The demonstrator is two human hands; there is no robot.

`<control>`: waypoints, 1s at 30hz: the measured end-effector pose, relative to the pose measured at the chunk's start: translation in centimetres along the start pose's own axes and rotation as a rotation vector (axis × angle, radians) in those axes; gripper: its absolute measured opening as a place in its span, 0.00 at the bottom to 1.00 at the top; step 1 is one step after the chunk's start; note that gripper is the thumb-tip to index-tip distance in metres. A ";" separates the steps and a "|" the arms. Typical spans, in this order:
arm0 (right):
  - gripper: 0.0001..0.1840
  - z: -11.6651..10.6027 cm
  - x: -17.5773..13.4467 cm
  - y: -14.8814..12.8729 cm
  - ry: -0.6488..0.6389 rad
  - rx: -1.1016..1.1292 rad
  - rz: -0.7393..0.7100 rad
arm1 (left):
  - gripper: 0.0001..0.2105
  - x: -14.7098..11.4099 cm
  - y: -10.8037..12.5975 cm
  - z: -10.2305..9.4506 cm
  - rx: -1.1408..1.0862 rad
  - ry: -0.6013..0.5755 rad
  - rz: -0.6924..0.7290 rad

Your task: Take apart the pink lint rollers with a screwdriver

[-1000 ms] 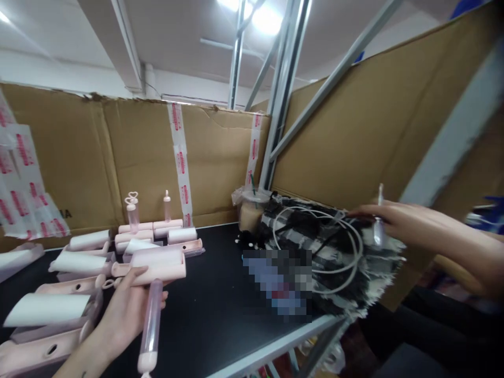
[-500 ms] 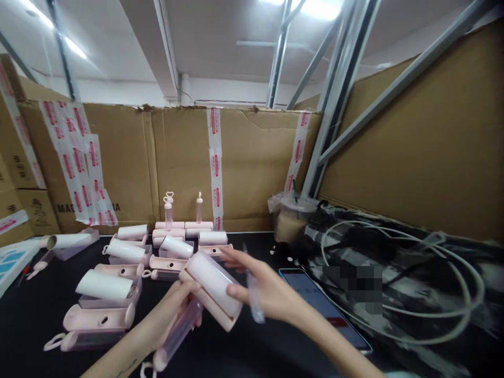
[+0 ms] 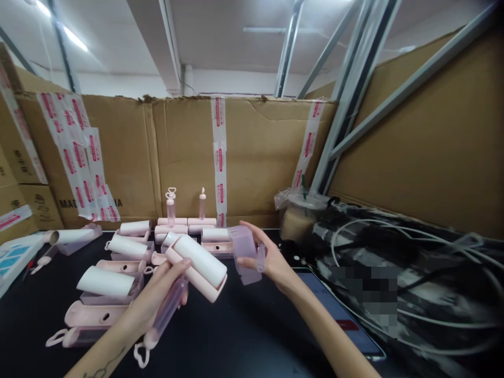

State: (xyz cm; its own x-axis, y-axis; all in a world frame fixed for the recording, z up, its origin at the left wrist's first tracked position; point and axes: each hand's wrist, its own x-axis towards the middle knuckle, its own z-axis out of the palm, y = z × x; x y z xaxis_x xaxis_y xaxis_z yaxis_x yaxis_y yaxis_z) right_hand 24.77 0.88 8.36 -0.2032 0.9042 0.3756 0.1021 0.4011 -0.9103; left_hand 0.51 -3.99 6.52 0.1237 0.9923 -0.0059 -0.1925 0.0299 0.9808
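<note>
Head view:
1. My left hand [image 3: 167, 281] grips a pink holder [image 3: 202, 286] bearing a white roll [image 3: 202, 260], tilted and raised above the black table [image 3: 244, 336].
2. My right hand [image 3: 272, 261] clasps a translucent cover [image 3: 243, 247] just beside the roll.
3. Other pink holders [image 3: 170, 230] lie along the table's back edge.

I'm in what looks like a workshop; taped cardboard [image 3: 189, 157] walls me in; metal framing [image 3: 354, 97] rises behind; matching pink-and-white rollers [image 3: 106, 282] crowd my black counter [image 3: 244, 336].
</note>
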 end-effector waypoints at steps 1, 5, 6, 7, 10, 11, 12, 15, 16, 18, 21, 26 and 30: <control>0.41 0.3 0.0 0.4 -0.002 -0.020 0.000 | 0.14 0.0 0.0 -0.1 -0.016 0.014 0.007; 0.36 1.7 -0.1 2.1 -0.040 -0.106 -0.009 | 0.15 0.3 0.0 -0.3 -0.034 0.039 0.005; 0.35 1.7 -0.1 2.4 -0.070 -0.169 -0.012 | 0.15 0.3 0.0 -0.3 -0.035 0.040 0.003; 0.33 1.5 -0.2 2.5 -0.099 -0.248 -0.017 | 0.15 0.4 0.0 -0.3 -0.036 0.039 -0.002; 0.30 0.1 -0.3 2.4 -0.112 -0.543 -0.009 | 0.14 0.4 -0.2 0.0 -0.047 0.037 -0.019; 0.29 -0.6 -0.3 2.3 -0.098 -0.647 0.007 | 0.14 0.3 -0.2 0.1 -0.050 0.033 -0.027; 0.28 -1.3 -0.4 2.2 -0.090 -0.743 0.032 | 0.14 0.3 -0.3 0.2 -0.051 0.028 -0.037; 0.28 -3.0 -0.8 2.2 -0.113 -0.940 0.147 | 0.13 0.2 -0.4 0.6 -0.061 0.005 -0.065; 0.30 -3.3 -1.0 2.4 -0.126 -0.974 0.185 | 0.13 0.2 -0.5 0.7 -0.065 0.003 -0.070; 0.37 -3.5 -1.4 2.8 -0.143 -0.984 0.213 | 0.12 0.1 -0.5 0.9 -0.062 0.006 -0.076; 0.40 -2.7 -1.7 3.4 -0.180 -0.905 0.095 | 0.13 0.0 -0.6 1.0 -0.040 0.005 -0.082; 0.25 -0.8 -1.1 3.6 -0.060 -0.923 -0.006 | 0.13 -0.2 -0.7 1.1 -0.022 -0.009 -0.079; 0.15 -0.5 -0.8 2.0 0.124 -0.675 -0.127 | 0.14 -0.2 -0.7 1.2 0.036 -0.077 -0.125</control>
State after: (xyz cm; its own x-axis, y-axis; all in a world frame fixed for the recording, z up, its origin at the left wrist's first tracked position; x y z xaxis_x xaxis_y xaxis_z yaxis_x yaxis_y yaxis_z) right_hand 25.66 0.98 6.35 -0.1449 0.8381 0.5258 0.6757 0.4721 -0.5662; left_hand 1.82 -4.34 6.03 0.2189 0.9689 -0.1150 -0.1361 0.1470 0.9797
